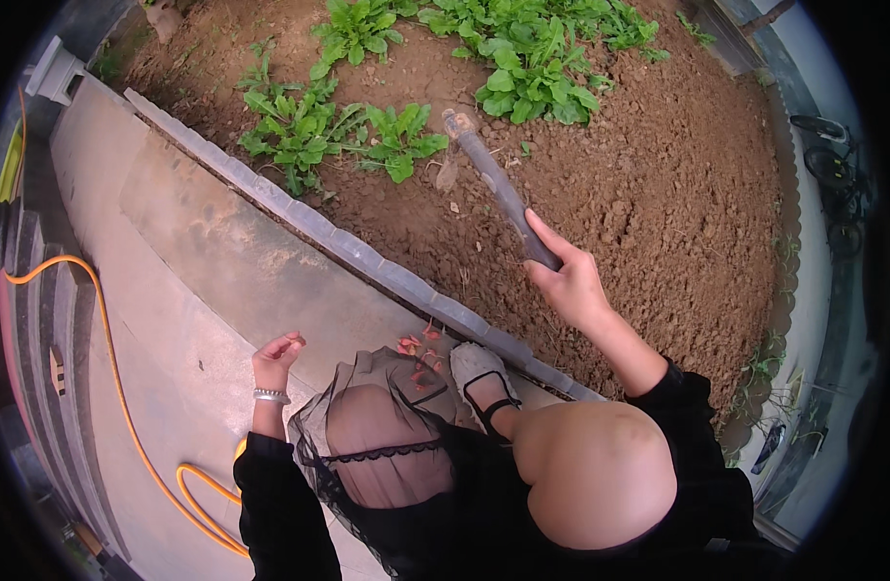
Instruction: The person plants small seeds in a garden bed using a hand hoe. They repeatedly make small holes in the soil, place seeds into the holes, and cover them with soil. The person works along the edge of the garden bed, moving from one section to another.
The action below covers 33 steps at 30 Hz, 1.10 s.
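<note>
My right hand (572, 279) grips the dark handle of a short-handled hoe (497, 178), held over the soil bed. Its head end is rusty brown and points up and left, near a leafy green plant (401, 141); a soil-coloured blade seems to hang below it, hard to tell from the earth. Over the paving, my left hand (276, 359) is held with fingers curled in to the thumb, a bracelet (270, 396) at its wrist. No object shows in it. Red petals or pods (419, 356) lie on the concrete by my shoe (481, 378).
A grey scalloped edging (328, 236) divides the soil bed (633, 196) from the concrete path (176, 290). More leafy plants (535, 69) grow at the far side. An orange hose (114, 363) loops at left, beside steps (60, 407). Bicycles (833, 171) stand at far right.
</note>
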Available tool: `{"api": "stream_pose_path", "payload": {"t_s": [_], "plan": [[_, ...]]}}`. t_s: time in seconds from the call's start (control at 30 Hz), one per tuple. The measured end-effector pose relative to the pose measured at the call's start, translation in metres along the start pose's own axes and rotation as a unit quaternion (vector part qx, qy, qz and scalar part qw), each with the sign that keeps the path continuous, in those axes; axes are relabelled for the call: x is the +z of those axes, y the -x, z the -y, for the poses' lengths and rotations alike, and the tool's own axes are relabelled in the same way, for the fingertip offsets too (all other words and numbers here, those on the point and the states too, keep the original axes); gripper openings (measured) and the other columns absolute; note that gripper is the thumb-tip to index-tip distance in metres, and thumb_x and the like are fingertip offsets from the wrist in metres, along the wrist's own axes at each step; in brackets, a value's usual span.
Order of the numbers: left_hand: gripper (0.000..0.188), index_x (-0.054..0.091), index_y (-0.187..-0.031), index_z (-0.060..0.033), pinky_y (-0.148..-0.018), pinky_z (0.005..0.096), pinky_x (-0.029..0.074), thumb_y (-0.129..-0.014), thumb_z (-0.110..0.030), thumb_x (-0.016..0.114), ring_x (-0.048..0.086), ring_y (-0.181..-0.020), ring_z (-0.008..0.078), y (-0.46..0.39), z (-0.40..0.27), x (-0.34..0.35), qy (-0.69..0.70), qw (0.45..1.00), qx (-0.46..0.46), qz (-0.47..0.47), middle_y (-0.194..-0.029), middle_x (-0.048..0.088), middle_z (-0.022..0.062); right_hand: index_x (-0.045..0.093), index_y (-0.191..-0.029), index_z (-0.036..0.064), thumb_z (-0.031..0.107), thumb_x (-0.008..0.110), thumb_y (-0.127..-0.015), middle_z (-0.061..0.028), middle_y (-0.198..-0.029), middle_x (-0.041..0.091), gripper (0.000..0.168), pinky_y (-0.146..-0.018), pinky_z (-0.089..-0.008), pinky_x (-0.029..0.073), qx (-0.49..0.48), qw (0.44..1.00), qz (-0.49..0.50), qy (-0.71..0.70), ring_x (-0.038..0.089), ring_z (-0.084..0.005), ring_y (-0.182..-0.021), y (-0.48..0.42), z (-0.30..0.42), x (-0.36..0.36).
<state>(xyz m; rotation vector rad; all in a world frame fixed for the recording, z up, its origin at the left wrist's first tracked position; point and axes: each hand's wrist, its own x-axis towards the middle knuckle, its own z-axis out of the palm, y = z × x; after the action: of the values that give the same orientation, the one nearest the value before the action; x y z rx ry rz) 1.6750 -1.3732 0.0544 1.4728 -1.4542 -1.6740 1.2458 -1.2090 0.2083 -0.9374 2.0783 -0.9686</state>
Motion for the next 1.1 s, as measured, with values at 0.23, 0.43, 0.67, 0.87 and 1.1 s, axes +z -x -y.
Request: {"api": "stream_pose_path", "payload": {"t_s": [0.23,0.43,0.67,0.87,1.1], "plan": [[0.017,0.060,-0.098,-0.0004,-0.069,0.0219,0.047,-0.082,-0.001,0.065,0.064,-0.090,0.0174,-0.009,-0.035,-0.012,0.121,0.989,-0.015,-0.088,-0.095,0.068,0.0130,0.044,-0.135,0.007,-0.008,0.061,-0.077,-0.0119,-0.107,0.063,0.062,-0.065,-0.0198,0.045,-0.271,0.952,-0.143,0.012,0.056,-0.0074,-0.072,-0.030,0.039,-0.010],[0.014,0.059,-0.098,-0.0019,-0.071,0.0247,0.047,-0.085,-0.003,0.063,0.065,-0.090,0.0178,-0.080,-0.126,0.098,0.117,0.985,0.129,0.010,-0.097,0.068,0.0142,0.039,-0.139,0.026,-0.004,0.057,-0.076,-0.0249,-0.071,0.055,0.072,-0.061,-0.0357,0.048,-0.005,0.992,0.034,0.124,0.056,-0.0350,-0.058,-0.043,-0.101,0.049],[0.011,0.061,-0.091,0.0000,-0.066,0.0181,0.047,-0.083,-0.006,0.067,0.064,-0.079,0.0092,-0.172,-0.159,0.214,-0.016,0.985,0.080,0.153,-0.088,0.070,0.0097,0.038,-0.140,0.019,0.003,0.054,-0.080,-0.0077,-0.063,0.052,0.064,-0.055,-0.0336,0.047,-0.031,0.992,0.115,0.038,0.054,-0.0168,-0.052,-0.114,-0.071,0.019],[0.013,0.070,-0.072,-0.0067,-0.068,0.0303,0.051,-0.068,-0.017,0.077,0.066,-0.068,0.0169,-0.213,-0.093,0.266,-0.354,0.930,0.055,0.076,-0.074,0.069,0.0078,0.036,-0.141,0.019,0.008,0.055,-0.088,0.0019,-0.059,0.045,0.057,-0.037,-0.0215,0.038,0.131,0.963,0.231,-0.032,0.041,-0.0058,-0.042,-0.152,-0.027,-0.002],[0.016,0.072,-0.070,-0.0087,-0.069,0.0360,0.051,-0.065,-0.021,0.080,0.065,-0.071,0.0277,-0.218,-0.069,0.290,-0.422,0.902,0.083,0.048,-0.072,0.067,0.0133,0.034,-0.141,0.026,0.002,0.057,-0.084,-0.0194,-0.082,0.060,0.066,-0.068,-0.0277,0.048,0.011,1.000,0.025,-0.015,0.058,-0.0254,-0.064,-0.028,-0.104,0.042]]}}
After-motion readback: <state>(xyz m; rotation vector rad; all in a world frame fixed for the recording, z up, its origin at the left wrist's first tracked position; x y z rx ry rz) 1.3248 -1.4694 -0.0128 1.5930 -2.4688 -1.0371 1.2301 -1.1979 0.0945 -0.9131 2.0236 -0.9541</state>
